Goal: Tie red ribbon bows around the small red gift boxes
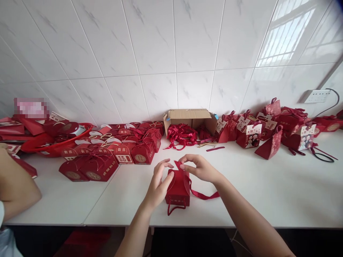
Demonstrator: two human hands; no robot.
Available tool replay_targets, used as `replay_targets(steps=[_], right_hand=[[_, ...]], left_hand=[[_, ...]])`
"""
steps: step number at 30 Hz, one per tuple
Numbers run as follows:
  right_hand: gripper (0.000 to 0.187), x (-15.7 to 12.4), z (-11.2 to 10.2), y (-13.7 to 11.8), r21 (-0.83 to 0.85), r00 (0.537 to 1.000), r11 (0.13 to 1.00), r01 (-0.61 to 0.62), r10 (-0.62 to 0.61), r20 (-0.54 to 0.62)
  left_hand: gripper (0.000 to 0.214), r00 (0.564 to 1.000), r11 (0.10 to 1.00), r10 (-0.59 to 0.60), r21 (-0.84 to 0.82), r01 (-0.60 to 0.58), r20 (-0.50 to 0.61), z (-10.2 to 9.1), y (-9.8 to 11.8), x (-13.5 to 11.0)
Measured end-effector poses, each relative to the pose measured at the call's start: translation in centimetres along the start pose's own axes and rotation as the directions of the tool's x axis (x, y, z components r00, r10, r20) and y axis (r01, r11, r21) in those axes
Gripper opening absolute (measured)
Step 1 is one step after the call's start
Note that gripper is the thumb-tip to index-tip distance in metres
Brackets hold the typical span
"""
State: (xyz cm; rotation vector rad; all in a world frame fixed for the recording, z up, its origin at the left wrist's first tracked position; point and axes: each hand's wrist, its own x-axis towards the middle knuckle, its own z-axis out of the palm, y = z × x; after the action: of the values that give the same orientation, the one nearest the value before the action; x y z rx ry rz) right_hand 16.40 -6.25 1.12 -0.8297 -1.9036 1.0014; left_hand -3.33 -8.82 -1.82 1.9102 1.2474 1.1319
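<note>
While the left hand (158, 186) cups the left side of a small red gift box (179, 191), thumb against the box's face and fingers curled toward its top, the right hand (200, 168) sits at the box's two o'clock. It pinches a red tab (177, 165) between thumb and forefinger just above the box's top. Whether that tab is a flap or a ribbon end cannot be told. The box stands on the white table (268, 200), near its front edge, at about six o'clock from the view's middle. A red ribbon (205, 195) trails from the box's right side toward three o'clock, lying flat on the table under the right wrist. A thin cord handle (175, 209) loops out at the box's six o'clock.

At twelve o'clock from the box, against the tiled wall (150, 43), an open cardboard carton (190, 117) lies on its side with a tangle of ribbons (182, 135) spilling from it. At ten o'clock, closed red boxes (107, 157) with gold marks stand packed together in rows. Farther out at nine to ten o'clock, a red plastic basket (57, 148) holds flat red pieces. At two o'clock a cluster of red gift bags (268, 132), some printed with pictures, stands along the wall. A black cable loop (324, 157) lies just to their right, and a wall socket (316, 95) is above it. Another person's bare arm (14, 185) rests on the table at nine o'clock, well apart from the box.
</note>
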Motion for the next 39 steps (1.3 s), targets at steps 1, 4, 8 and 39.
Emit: replay_targets(steps=[1,4,8,39], right_hand=[[0.020,0.0,-0.3,-0.5,0.028,0.999,1.000,0.003,-0.002,-0.038],[0.021,-0.4,-1.6,-2.4,0.126,0.987,0.991,0.049,-0.029,-0.158],[0.018,-1.5,-3.7,-5.0,0.173,0.953,0.978,0.117,-0.062,-0.297],[0.022,2.6,3.9,3.0,-0.191,0.913,0.917,-0.350,0.379,0.149]], left_hand=[[0.018,1.000,0.999,0.015,0.034,-0.015,0.021,-0.1,-0.2,-0.4],[0.028,0.994,0.985,0.089,0.142,-0.097,0.064,-0.1,-0.8,-1.4],[0.018,0.998,0.985,0.050,0.164,-0.055,0.036,0.0,-1.2,-1.8],[0.026,0.962,0.923,-0.232,-0.346,0.170,-0.146,1.3,-2.6,-2.5]])
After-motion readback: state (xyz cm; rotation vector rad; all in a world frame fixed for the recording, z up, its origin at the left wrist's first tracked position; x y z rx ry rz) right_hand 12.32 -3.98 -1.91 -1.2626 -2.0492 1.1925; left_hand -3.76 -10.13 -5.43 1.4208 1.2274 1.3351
